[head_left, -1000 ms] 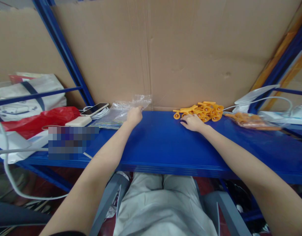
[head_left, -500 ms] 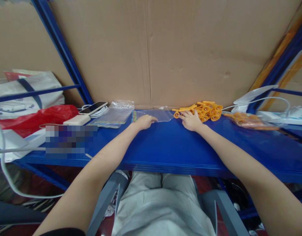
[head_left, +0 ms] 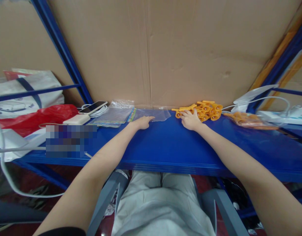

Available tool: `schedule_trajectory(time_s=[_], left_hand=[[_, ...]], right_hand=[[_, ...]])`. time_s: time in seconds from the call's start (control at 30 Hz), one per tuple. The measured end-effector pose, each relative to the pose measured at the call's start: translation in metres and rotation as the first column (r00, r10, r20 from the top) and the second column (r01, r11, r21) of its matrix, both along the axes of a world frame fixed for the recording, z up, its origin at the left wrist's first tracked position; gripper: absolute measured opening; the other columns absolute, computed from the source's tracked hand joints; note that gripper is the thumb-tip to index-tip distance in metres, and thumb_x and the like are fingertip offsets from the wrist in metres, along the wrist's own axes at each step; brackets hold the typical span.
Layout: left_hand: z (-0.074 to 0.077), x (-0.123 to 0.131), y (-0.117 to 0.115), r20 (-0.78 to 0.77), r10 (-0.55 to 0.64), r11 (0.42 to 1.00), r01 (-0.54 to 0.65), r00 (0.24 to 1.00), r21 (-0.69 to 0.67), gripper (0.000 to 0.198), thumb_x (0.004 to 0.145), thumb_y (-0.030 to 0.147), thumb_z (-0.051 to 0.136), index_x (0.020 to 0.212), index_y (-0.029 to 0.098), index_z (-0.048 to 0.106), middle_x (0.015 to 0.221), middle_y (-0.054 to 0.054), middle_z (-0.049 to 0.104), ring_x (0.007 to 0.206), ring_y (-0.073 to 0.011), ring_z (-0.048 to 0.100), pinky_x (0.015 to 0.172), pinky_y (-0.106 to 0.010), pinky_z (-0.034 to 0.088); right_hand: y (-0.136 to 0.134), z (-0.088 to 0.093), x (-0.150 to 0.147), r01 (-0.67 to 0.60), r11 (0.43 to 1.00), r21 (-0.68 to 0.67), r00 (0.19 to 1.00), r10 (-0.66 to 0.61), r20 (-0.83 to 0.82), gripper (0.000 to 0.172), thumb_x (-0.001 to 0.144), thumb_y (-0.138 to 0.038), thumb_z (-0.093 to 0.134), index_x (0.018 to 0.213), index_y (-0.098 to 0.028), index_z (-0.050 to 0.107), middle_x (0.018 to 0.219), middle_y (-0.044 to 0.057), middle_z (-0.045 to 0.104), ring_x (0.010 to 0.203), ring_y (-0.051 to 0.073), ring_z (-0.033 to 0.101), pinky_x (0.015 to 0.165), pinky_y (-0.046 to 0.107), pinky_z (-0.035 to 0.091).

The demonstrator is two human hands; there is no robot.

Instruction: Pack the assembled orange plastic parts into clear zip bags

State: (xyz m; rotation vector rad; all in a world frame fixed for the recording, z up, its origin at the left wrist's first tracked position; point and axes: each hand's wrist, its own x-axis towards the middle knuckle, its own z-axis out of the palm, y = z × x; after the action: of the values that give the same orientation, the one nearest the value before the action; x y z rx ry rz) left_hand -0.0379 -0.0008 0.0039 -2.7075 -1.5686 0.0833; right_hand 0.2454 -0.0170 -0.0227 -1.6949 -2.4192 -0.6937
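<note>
My left hand (head_left: 142,123) lies on a clear plastic bag (head_left: 162,114), one finger stretched out to the right across it. The bag is flat and looks empty, with a coloured strip at its left end. My right hand (head_left: 191,120) rests at the left front of a pile of orange-yellow plastic pieces (head_left: 210,111). Its fingers are spread and the thumb points up, touching the pieces nearest the bag. These pieces have round, cup-like ends and narrow stems. What lies directly under the right fingers is partly hidden.
More clear bags (head_left: 113,114) are stacked to the left, beside a phone (head_left: 93,107) and a white cable. At the right lies a bag filled with orange pieces (head_left: 251,120). A blue shelf (head_left: 165,144) carries everything, with cardboard (head_left: 180,52) behind.
My left hand and the clear bag have shifted slightly left. At the pile's left edge an orange piece has moved a little right, while my right hand has barely moved.
</note>
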Motion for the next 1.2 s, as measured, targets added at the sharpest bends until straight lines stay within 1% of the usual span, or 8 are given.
schedule_trajectory(time_s=[0.2, 0.37, 0.47, 0.6, 0.73, 0.9, 1.03, 1.2], left_hand=[[0.005, 0.002, -0.003, 0.022, 0.104, 0.989, -0.101, 0.994, -0.108, 0.070, 0.088, 0.011, 0.033, 0.158, 0.014, 0.028, 0.158, -0.008, 0.039, 0.144, -0.0208, 0.042, 0.118, -0.030, 0.030], [0.001, 0.003, 0.000, 0.066, 0.127, 0.983, -0.116, 0.990, -0.145, 0.063, 0.100, 0.034, 0.016, 0.158, 0.009, 0.026, 0.164, -0.009, 0.022, 0.153, -0.0208, 0.020, 0.123, -0.036, 0.019], [-0.002, 0.002, 0.001, 0.045, 0.148, 0.975, -0.138, 0.988, -0.175, 0.065, 0.101, 0.039, 0.008, 0.159, 0.012, 0.021, 0.166, -0.008, 0.012, 0.154, -0.0215, 0.010, 0.124, -0.044, 0.016], [-0.005, 0.000, 0.004, 0.006, 0.147, 0.969, -0.142, 0.989, -0.204, 0.065, 0.101, 0.042, 0.006, 0.161, 0.017, 0.014, 0.167, -0.007, 0.004, 0.155, -0.0225, 0.005, 0.123, -0.047, 0.013], [-0.007, -0.001, 0.008, -0.010, 0.130, 0.971, -0.130, 0.991, -0.200, 0.065, 0.101, 0.044, 0.007, 0.161, 0.019, 0.012, 0.167, -0.007, 0.002, 0.155, -0.0241, 0.003, 0.123, -0.050, 0.013], [-0.007, -0.005, 0.012, 0.009, 0.076, 0.979, -0.073, 0.997, -0.189, 0.065, 0.101, 0.047, 0.010, 0.161, 0.022, 0.015, 0.166, -0.011, 0.008, 0.154, -0.0292, 0.008, 0.120, -0.056, 0.019], [-0.007, -0.009, 0.015, 0.009, 0.049, 0.982, -0.047, 0.999, -0.185, 0.065, 0.101, 0.053, 0.012, 0.160, 0.028, 0.020, 0.167, -0.010, 0.011, 0.154, -0.0298, 0.012, 0.120, -0.054, 0.021], [-0.003, -0.011, 0.015, 0.024, 0.040, 0.981, -0.035, 0.999, -0.191, 0.062, 0.101, 0.055, 0.017, 0.158, 0.032, 0.026, 0.166, -0.010, 0.016, 0.152, -0.0319, 0.020, 0.119, -0.055, 0.023]], right_hand=[[-0.001, 0.002, -0.002, -0.038, 0.999, -0.002, 0.998, 0.038, -0.054, 0.046, 0.090, -0.015, 0.037, 0.125, -0.013, 0.068, 0.134, 0.019, 0.063, 0.128, 0.033, 0.051, 0.107, 0.059, 0.024], [-0.002, 0.004, -0.001, -0.139, 0.985, 0.100, 0.982, 0.150, -0.113, 0.038, 0.098, -0.032, 0.040, 0.104, -0.014, 0.073, 0.114, 0.018, 0.072, 0.109, 0.031, 0.061, 0.100, 0.052, 0.027], [-0.001, 0.006, -0.002, -0.122, 0.980, 0.159, 0.984, 0.141, -0.112, 0.041, 0.098, -0.044, 0.044, 0.096, -0.014, 0.073, 0.101, 0.017, 0.074, 0.096, 0.030, 0.063, 0.095, 0.047, 0.029], [-0.001, 0.005, -0.005, -0.075, 0.986, 0.152, 0.989, 0.093, -0.115, 0.037, 0.097, -0.043, 0.046, 0.090, -0.015, 0.070, 0.092, 0.015, 0.074, 0.088, 0.027, 0.063, 0.090, 0.043, 0.029], [-0.003, 0.005, -0.014, 0.036, 0.994, 0.102, 0.984, -0.017, -0.177, 0.031, 0.094, -0.038, 0.046, 0.100, -0.014, 0.064, 0.097, 0.018, 0.074, 0.090, 0.030, 0.064, 0.087, 0.042, 0.031], [-0.009, 0.007, -0.023, 0.182, 0.983, 0.030, 0.953, -0.169, -0.251, 0.041, 0.092, -0.040, 0.045, 0.120, -0.011, 0.055, 0.099, 0.020, 0.073, 0.096, 0.034, 0.066, 0.086, 0.042, 0.034], [-0.011, 0.008, -0.025, 0.210, 0.977, -0.039, 0.950, -0.214, -0.228, 0.045, 0.092, -0.048, 0.044, 0.118, -0.013, 0.059, 0.101, 0.019, 0.074, 0.099, 0.035, 0.067, 0.089, 0.046, 0.037], [-0.013, 0.012, -0.024, 0.219, 0.976, -0.014, 0.930, -0.213, -0.298, 0.037, 0.090, -0.034, 0.047, 0.115, -0.012, 0.064, 0.102, 0.019, 0.075, 0.100, 0.034, 0.068, 0.089, 0.044, 0.042]])
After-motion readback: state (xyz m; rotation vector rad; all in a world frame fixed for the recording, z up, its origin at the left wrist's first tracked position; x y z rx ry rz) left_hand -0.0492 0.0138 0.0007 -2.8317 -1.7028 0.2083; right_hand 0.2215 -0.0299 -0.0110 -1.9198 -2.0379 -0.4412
